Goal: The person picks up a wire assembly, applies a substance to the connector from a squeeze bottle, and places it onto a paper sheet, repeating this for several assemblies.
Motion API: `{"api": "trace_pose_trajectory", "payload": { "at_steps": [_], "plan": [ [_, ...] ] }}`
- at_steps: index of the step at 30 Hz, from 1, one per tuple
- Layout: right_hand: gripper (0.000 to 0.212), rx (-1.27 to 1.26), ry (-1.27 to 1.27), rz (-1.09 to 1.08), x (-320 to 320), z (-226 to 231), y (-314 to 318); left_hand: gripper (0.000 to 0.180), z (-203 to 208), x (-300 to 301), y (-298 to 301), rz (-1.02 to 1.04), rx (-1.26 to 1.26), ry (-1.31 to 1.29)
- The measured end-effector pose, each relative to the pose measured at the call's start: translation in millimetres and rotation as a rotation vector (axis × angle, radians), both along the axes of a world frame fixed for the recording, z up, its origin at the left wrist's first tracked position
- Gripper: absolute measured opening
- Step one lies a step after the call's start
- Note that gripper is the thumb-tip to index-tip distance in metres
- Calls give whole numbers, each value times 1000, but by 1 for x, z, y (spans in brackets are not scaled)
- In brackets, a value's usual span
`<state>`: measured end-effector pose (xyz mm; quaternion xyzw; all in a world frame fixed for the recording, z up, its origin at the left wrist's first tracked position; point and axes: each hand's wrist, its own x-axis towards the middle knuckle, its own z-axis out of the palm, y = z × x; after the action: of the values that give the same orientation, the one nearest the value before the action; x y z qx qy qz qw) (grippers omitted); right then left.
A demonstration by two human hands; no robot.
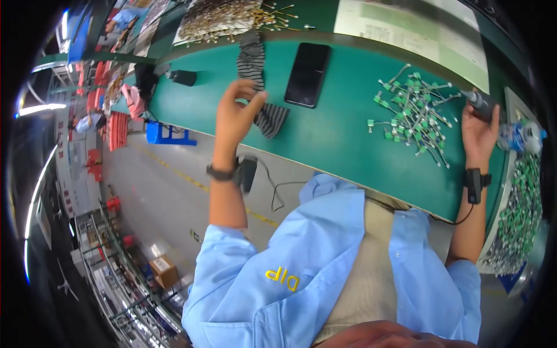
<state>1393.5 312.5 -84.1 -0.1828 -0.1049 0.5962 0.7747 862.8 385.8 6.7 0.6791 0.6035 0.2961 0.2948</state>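
My left hand is raised over the near left part of the green bench, thumb and fingers curled toward each other in a pinch. Its fingertips overlap a grey-and-black striped cloth strip, which bends behind them; whether they hold it or something small is hidden. At the bench's right side, my right hand is closed around a small dark bottle with a pale nozzle pointing left. Just left of that hand lies a loose pile of short wire leads with green connectors. A black phone rests between both hands.
A clear plastic bottle stands beyond my right hand, near a tray full of green-connector leads. Another dark bottle lies at the left. More leads and a paper sheet line the far side. A blue stool stands below.
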Motion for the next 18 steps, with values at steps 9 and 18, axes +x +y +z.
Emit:
{"api": "trace_pose_trajectory", "payload": {
  "at_steps": [9,18],
  "plan": [
    [43,7,75,-2,-3,-3,7,55,-85,-64,131,244,31,413],
    [56,69,105,38,-17,24,-10,27,46,125,50,-267,-481,-867]
  ]
}}
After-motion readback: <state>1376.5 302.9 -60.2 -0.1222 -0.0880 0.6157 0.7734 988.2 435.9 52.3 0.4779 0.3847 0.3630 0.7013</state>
